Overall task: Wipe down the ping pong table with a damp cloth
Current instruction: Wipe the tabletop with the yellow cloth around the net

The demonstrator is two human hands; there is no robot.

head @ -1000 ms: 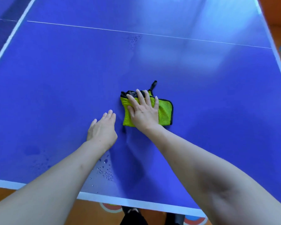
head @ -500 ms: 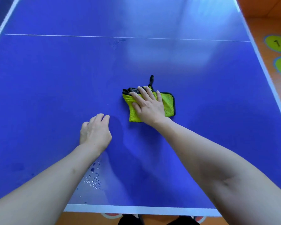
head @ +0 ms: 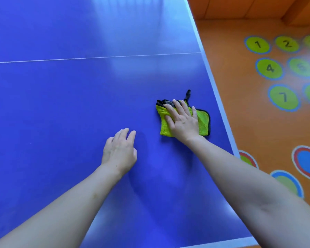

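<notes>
Folded yellow-green cloth (head: 203,122) with dark trim is lying flat on the blue ping pong table (head: 61,104), close to its right edge, short of the white line crossing the surface farther out. A black hanging loop (head: 188,93) is sticking out from its far side. Right hand (head: 182,120) is pressing down on it, fingers straight and spread, palm covering most of the fold. Left hand (head: 119,151) is resting on bare tabletop toward the near edge, well apart from the cloth, fingers loosely extended, holding nothing.

Cloth is looking soft, plush, light, likely limp and prone to bunching; a flat palm over the centre is probably the best hold, not a pinch at a corner. Top is looking smooth, hard and glossy, reflecting light, so the cloth should be sliding easily. White border is running along the right and near edges. Beyond the right edge, orange floor (head: 240,86) is showing numbered green circles (head: 258,44) and other coloured rings.
</notes>
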